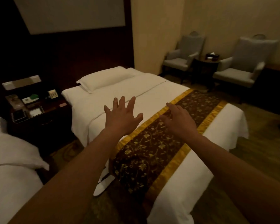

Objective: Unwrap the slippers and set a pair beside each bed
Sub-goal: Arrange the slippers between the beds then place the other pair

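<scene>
A pair of white slippers [103,183] lies on the carpet in the aisle, right against the left side of the made bed [120,88], partly hidden by my left forearm. Both my arms reach out over that bed. My left hand [122,114] is held flat with its fingers spread wide and holds nothing. My right hand [179,119] hovers over the brown and gold bed runner [153,146], fingers loosely apart and empty. A second white bed [8,152] shows at the left edge. No wrapper is visible.
A dark nightstand [39,120] with a phone, trays and small items stands between the beds. Two grey armchairs [244,67] flank a small round table [205,67] at the far right wall. Patterned carpet runs around the beds.
</scene>
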